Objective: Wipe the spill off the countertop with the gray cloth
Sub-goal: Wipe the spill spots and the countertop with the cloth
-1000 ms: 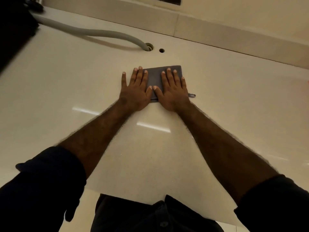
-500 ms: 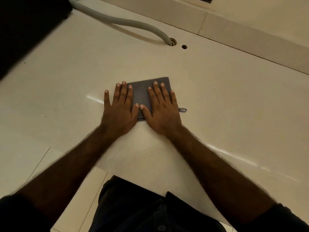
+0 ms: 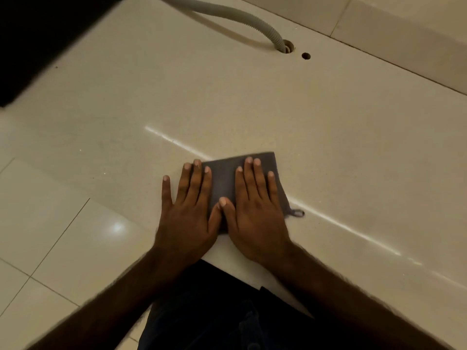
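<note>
Nearest the camera, dark clothing [image 3: 214,311] is seen at the bottom edge, cut off by the frame, and both forearms are cropped at the lower corners. Pale floor tiles [image 3: 50,236] are seen to the left, below the worktop [image 3: 252,109] edge. Close to that near edge, the grey cloth [image 3: 225,180] is laid flat on the worktop and is pressed down by both hands. The left hand [image 3: 188,210] is spread flat with straight fingers; only its inner side lies on the cloth, the little finger resting on bare worktop. The right hand [image 3: 256,210] is likewise spread flat, wholly on the cloth, and the thumbs touch. Much of the cloth is hidden under the hands; a small loop [image 3: 298,213] is seen at its right corner. No spill can be made out, only streaks of glare. Farther off, a ribbed hose [image 3: 240,17] is led into a hole [image 3: 288,48], with a smaller hole [image 3: 306,56] beside it. A dark shape [image 3: 38,34] at upper left cannot be identified.
</note>
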### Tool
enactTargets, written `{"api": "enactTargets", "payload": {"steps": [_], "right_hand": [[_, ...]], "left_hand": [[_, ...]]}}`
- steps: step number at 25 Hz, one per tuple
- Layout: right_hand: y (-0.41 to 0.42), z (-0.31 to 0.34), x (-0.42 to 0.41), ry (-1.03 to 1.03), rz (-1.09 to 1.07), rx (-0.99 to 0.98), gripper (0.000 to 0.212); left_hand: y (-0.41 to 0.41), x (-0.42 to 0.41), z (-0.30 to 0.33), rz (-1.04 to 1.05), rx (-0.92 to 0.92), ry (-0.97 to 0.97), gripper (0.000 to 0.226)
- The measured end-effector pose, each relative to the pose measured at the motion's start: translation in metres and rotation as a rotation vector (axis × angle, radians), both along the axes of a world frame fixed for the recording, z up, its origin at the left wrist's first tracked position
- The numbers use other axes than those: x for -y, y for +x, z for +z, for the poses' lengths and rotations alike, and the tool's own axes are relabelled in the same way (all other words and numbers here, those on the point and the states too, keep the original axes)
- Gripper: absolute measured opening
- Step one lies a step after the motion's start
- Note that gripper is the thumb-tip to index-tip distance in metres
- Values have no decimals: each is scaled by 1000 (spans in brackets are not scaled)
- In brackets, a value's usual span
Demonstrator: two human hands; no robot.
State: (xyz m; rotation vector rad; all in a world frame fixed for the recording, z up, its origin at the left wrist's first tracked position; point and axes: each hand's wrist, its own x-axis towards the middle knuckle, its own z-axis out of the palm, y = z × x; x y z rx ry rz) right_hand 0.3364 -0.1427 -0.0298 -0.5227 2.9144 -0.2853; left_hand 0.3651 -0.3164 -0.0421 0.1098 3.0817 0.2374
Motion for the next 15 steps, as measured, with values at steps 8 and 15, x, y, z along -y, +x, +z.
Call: {"api": "enactTargets", "payload": {"steps": [8,15], "right_hand": [[-144,0,18,52,65,-73,73],[-173,1,-73,32,-126,-72,71]], "left_hand": [[-138,14,-6,50,-30,-14,81],[-202,-76,4,-130,-6,-21,78]]}}
